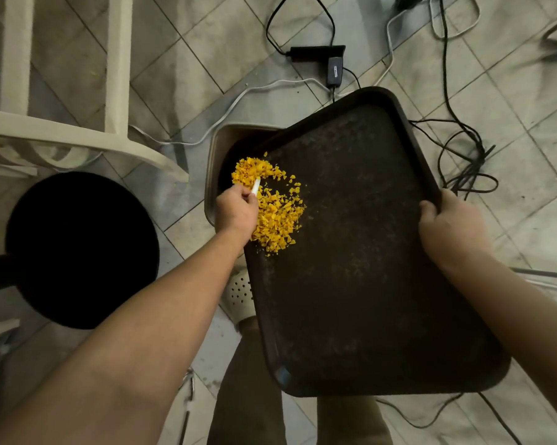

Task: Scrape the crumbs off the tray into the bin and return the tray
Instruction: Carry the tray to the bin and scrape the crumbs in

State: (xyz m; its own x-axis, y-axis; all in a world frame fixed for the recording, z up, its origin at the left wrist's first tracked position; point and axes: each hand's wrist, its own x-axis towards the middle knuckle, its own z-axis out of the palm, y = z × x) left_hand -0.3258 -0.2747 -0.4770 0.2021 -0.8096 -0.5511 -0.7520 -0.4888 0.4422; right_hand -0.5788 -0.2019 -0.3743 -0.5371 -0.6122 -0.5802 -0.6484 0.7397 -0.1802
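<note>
— Tray (360, 252) is up in the air, dark brown, held out over the tiled floor (187, 59), its far left corner hanging above the bin (217, 149)!

— And the hands?

— Right hand (452, 228) grips the tray's right rim, fingers curled over the edge. Left hand (237, 210) is closed round a small white scraper (256, 185), its tip buried in the crumbs (274, 207).

— Where's that pile sitting?

— Bright yellow crumbs heaped along the tray's left edge, the far end of the heap right at the corner over the bin.

— Anything else near the tray?

— Black round stool (78, 248) to its left, white chair (78, 130) beyond that, cables (463, 162) off the tray's right side.
</note>
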